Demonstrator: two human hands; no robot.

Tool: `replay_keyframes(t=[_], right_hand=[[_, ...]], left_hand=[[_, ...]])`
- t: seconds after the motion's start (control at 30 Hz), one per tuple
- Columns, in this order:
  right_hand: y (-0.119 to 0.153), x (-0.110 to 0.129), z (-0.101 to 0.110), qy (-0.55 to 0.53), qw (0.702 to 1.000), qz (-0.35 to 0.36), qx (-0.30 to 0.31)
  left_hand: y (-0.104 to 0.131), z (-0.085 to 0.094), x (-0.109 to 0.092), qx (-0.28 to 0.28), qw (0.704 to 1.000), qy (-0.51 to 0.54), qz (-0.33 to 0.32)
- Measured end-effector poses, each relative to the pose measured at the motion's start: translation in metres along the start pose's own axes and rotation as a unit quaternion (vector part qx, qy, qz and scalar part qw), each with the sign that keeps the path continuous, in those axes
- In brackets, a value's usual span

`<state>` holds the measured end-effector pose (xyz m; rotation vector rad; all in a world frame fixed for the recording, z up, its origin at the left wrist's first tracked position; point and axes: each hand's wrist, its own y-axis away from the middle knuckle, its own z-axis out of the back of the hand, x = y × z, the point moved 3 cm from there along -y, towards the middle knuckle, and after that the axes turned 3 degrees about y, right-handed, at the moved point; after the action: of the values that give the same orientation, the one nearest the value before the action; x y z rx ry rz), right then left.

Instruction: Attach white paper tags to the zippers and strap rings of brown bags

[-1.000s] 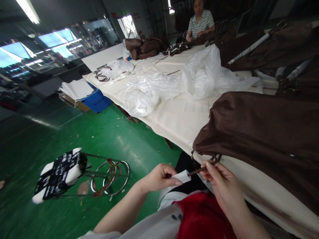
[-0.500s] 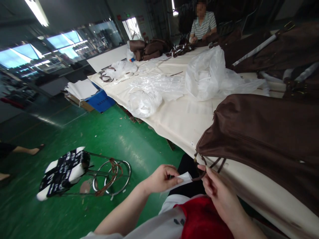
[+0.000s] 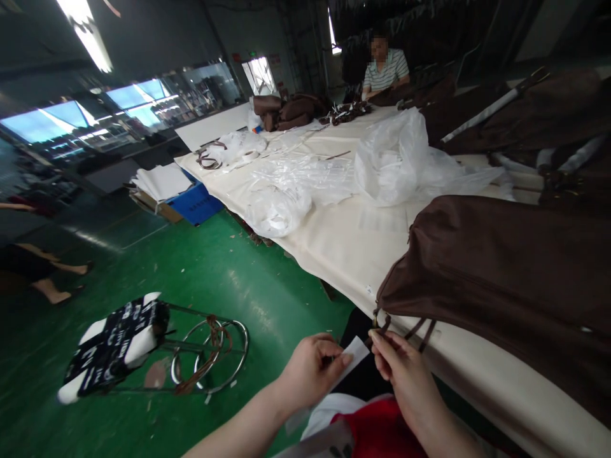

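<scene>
A brown bag [image 3: 496,261] lies on the table's near right side, its corner at the edge. From that corner hang a small metal clasp and a thin brown strap [image 3: 426,336]. My left hand [image 3: 317,369] pinches a whitish translucent strip [image 3: 356,353], whose tail hangs down below the fingers. Close beside it, my right hand [image 3: 398,362] has thumb and fingers closed on the brown strap just under the bag's corner. The strap's end near the strip is partly hidden by my fingers.
Clear plastic bags [image 3: 394,159] and plastic wrapping cover the middle of the cream-topped table [image 3: 334,245]. Across it sits a person [image 3: 386,71] near brown bags. A tipped stool [image 3: 114,340] lies on the green floor, with a blue box [image 3: 196,202] beyond. Another person's legs show far left.
My right hand has shifted slightly left and closed its fingers more tightly on the strap. My left hand still holds the strip, now raised more steeply. The view has tilted up a little.
</scene>
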<state>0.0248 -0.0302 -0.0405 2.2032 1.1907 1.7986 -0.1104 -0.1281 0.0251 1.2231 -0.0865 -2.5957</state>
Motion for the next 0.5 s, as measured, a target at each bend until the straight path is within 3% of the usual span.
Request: replay_keyframes(t=[0.17, 0.37, 0.5], right_hand=[[-0.001, -0.002, 0.002, 0.021, 0.999, -0.016, 0.036], [-0.002, 0.015, 0.020, -0.021, 0.999, -0.009, -0.024], [-0.008, 0.014, 0.018, -0.018, 1.000, 0.014, -0.004]], left_hand=[[-0.007, -0.005, -0.004, 0.003, 1.000, 0.008, 0.008], [-0.013, -0.008, -0.010, -0.014, 1.000, 0.001, 0.003], [-0.017, -0.011, -0.015, -0.028, 1.000, -0.003, -0.001]])
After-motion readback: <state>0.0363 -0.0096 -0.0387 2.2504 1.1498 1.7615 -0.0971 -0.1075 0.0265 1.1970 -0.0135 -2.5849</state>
